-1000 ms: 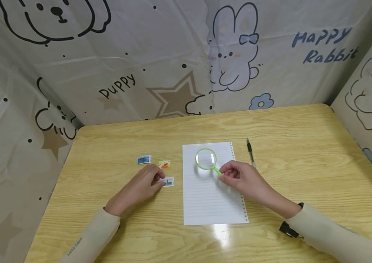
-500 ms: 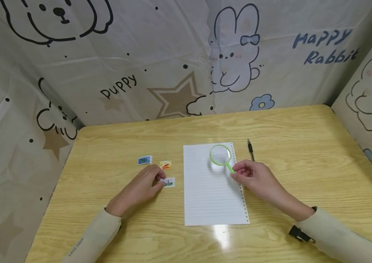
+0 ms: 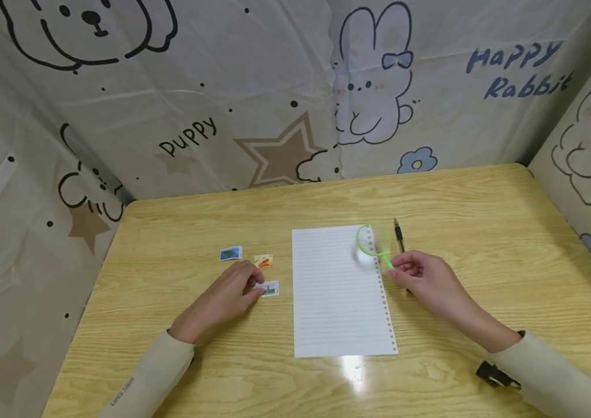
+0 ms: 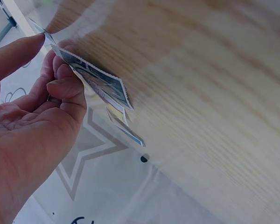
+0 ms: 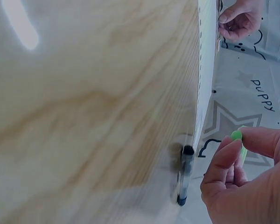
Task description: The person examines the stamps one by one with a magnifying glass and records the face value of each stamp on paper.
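Observation:
My right hand [image 3: 428, 276] grips the handle of a green-rimmed magnifying glass [image 3: 388, 260], whose round lens hovers over the right edge of the lined paper [image 3: 332, 302]. In the right wrist view, thumb and fingers pinch the green handle [image 5: 237, 135]. To the paper's left, my left hand [image 3: 224, 293] holds the left end of a white-bordered stamp [image 3: 270, 288] on the table; the left wrist view has thumb and curled fingers at this stamp [image 4: 95, 77]. Just beyond lie a yellow stamp [image 3: 264, 260] and a blue stamp [image 3: 231, 253].
A black pen [image 3: 399, 235] lies right of the paper, partly hidden beneath my right hand; the right wrist view shows the pen [image 5: 185, 175] close to that hand. A printed curtain [image 3: 196, 87] surrounds the back and sides of the wooden table [image 3: 510, 232].
My right hand has moved right with the magnifying glass, taking the lens from the middle of the paper to its right edge. The left hand and stamps stay put.

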